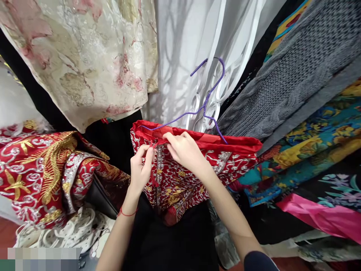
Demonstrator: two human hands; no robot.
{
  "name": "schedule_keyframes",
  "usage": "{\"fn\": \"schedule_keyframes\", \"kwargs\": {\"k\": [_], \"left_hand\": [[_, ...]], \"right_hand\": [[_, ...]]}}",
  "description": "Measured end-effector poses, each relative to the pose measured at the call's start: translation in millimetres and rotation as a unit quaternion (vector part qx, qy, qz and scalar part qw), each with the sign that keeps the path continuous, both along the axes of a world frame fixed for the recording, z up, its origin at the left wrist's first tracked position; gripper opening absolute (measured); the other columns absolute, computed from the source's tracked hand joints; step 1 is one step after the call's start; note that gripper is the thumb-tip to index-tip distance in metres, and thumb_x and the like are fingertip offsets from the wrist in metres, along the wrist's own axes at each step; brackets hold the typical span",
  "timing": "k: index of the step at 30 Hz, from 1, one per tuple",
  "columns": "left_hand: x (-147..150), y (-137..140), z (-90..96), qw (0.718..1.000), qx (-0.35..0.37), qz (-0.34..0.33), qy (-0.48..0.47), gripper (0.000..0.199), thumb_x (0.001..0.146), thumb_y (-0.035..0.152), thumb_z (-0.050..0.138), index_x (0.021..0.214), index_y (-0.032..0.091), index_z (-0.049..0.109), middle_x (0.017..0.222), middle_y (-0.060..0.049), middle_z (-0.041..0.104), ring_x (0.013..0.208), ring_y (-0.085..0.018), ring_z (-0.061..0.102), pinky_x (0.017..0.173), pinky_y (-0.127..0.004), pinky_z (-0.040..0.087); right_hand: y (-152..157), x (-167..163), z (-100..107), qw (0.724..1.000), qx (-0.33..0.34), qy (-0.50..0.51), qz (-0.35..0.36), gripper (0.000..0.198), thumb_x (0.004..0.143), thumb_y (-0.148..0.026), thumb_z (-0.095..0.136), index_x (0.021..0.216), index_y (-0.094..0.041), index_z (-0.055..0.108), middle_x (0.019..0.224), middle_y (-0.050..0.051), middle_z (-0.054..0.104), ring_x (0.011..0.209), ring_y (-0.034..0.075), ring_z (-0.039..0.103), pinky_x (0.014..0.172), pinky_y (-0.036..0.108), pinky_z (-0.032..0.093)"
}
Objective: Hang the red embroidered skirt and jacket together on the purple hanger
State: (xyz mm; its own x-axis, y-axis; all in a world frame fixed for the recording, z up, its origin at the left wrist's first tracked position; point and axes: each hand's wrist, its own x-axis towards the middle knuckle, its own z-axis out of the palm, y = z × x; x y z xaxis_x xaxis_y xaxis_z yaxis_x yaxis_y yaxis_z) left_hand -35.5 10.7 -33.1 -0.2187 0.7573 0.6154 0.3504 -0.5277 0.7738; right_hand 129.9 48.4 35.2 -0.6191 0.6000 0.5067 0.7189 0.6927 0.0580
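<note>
A red skirt-like garment (180, 188) with silver and gold embroidery hangs in front of me, its satin waist edge (239, 145) gaping at the top. Inside that opening sit the arms of a purple wire hanger (207, 101), the hook rising above. At the left part of the waist, my left hand (141, 165) is closed, thumb and finger pinching a thin red tie string (153, 145). My right hand (184, 150) is just to the right, fingers bent and closed on the same string near the waist edge; its fingertips are partly hidden.
Another red embroidered garment (42, 177) lies draped at left, above white straps (76, 229). A cream floral cloth (107, 56) hangs at upper left. White curved metalwork (217, 34) stands behind the hanger. A grey knit (304, 67) and colourful printed fabrics (318, 131) hang at right.
</note>
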Motion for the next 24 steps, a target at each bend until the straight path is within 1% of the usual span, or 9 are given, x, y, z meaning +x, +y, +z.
{"fn": "schedule_keyframes", "kwargs": {"k": [2,4,7,9,11,14,18,20,24], "left_hand": [[-3.0,-4.9,3.9,1.000,0.001,-0.013,0.000,0.030,0.100,0.044,0.050,0.086,0.020,0.062,0.063,0.003,0.053,0.057,-0.010,0.048,0.060,-0.024,0.042],[-4.1,-6.5,5.1,0.999,-0.021,-0.034,0.004,0.030,0.100,0.043,0.050,0.087,0.020,0.063,0.064,0.002,0.055,0.058,-0.011,0.051,0.062,-0.024,0.044],[-1.5,-5.4,-1.5,0.996,-0.060,-0.063,0.007,0.026,0.099,0.044,0.051,0.097,0.021,0.061,0.074,0.001,0.062,0.067,-0.012,0.059,0.069,-0.025,0.049],[1.9,-5.0,-11.5,0.997,-0.060,-0.047,0.006,0.027,0.096,0.044,0.057,0.110,0.022,0.056,0.081,0.000,0.065,0.074,-0.013,0.064,0.076,-0.026,0.052],[4.7,-6.0,-23.6,0.999,-0.047,0.007,0.018,0.037,0.093,0.042,0.063,0.120,0.022,0.048,0.086,-0.001,0.067,0.079,-0.015,0.067,0.080,-0.028,0.054],[5.1,-11.5,-39.5,0.992,-0.029,0.085,0.086,0.038,0.094,0.038,0.061,0.124,0.021,0.046,0.100,-0.007,0.070,0.088,-0.019,0.071,0.083,-0.032,0.055],[2.0,-28.1,-47.9,0.979,-0.060,0.094,0.172,0.018,0.099,0.034,0.048,0.109,0.021,0.055,0.101,-0.009,0.073,0.090,-0.022,0.072,0.082,-0.033,0.054],[2.2,-38.4,-50.4,0.976,-0.098,0.068,0.185,0.020,0.101,0.034,0.041,0.097,0.022,0.057,0.088,-0.006,0.072,0.079,-0.020,0.070,0.077,-0.033,0.053],[6.8,-53.6,-62.2,0.978,-0.158,0.001,0.137,0.032,0.103,0.037,0.033,0.093,0.021,0.059,0.080,-0.005,0.069,0.070,-0.018,0.064,0.071,-0.032,0.050]], "right_hand": [[3.0,2.3,2.0,0.999,-0.046,0.019,0.004,0.022,0.099,-0.015,0.044,0.112,-0.014,0.062,0.076,0.004,0.070,0.068,0.019,0.061,0.078,0.033,0.042],[3.2,4.1,0.5,0.997,-0.035,0.075,-0.004,0.021,0.099,-0.018,0.046,0.113,-0.016,0.062,0.083,0.005,0.072,0.074,0.020,0.063,0.080,0.034,0.043],[-5.3,0.8,-15.3,0.975,0.098,0.194,-0.044,0.018,0.096,-0.022,0.051,0.108,-0.018,0.065,0.103,0.012,0.074,0.097,0.026,0.065,0.088,0.040,0.043],[-16.0,-5.8,-36.6,0.946,0.182,0.269,-0.024,0.012,0.095,-0.022,0.055,0.099,-0.020,0.066,0.098,0.010,0.074,0.094,0.025,0.065,0.086,0.040,0.044],[-26.3,-15.1,-62.8,0.923,0.172,0.345,0.024,0.011,0.094,-0.019,0.056,0.093,-0.020,0.066,0.084,0.006,0.073,0.079,0.020,0.063,0.078,0.036,0.046],[-31.7,-31.4,-97.3,0.879,-0.054,0.471,0.048,0.017,0.098,-0.023,0.051,0.100,-0.019,0.068,0.093,0.009,0.074,0.084,0.019,0.066,0.079,0.034,0.052],[-19.6,-48.1,-115.6,0.731,-0.343,0.576,0.128,0.030,0.099,-0.042,0.051,0.097,-0.020,0.072,0.100,0.007,0.075,0.090,0.018,0.068,0.085,0.033,0.055],[-14.2,-51.7,-115.6,0.669,-0.437,0.576,0.172,0.037,0.095,-0.051,0.054,0.093,-0.020,0.073,0.091,0.006,0.075,0.077,0.017,0.065,0.067,0.028,0.054],[-16.8,-52.5,-113.7,0.592,-0.571,0.523,0.223,0.042,0.089,-0.057,0.057,0.087,-0.018,0.073,0.079,0.005,0.073,0.050,0.010,0.046,0.037,0.020,0.026]]}}
